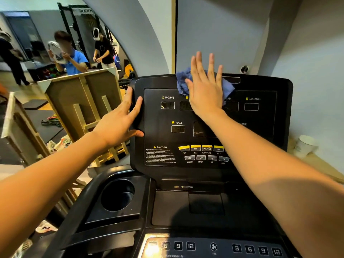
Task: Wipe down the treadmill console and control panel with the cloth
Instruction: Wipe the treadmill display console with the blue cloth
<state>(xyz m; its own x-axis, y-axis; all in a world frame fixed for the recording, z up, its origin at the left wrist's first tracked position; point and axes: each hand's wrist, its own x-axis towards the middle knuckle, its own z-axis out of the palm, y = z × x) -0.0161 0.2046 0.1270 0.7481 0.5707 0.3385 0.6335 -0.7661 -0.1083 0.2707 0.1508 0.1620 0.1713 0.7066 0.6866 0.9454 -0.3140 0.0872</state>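
- Cloth [183,81]: blue, crumpled, at top centre of the treadmill console [260,116], mostly under the right hand, bunched part sticking out to that hand's left, a flap showing on its right.
- Right hand [205,86]: flat, fingers straight and spread, palm pressing cloth against the display; fingertips reach past the console's top edge.
- Left hand [121,120]: no cloth, well apart from it; fingers wrap the console's left edge, thumb on the front face.
- Control panel [204,153]: yellow and grey buttons below both hands, untouched.
- Cup holder [117,194]: lower left.
- Paper cup [305,146]: on ledge at right.
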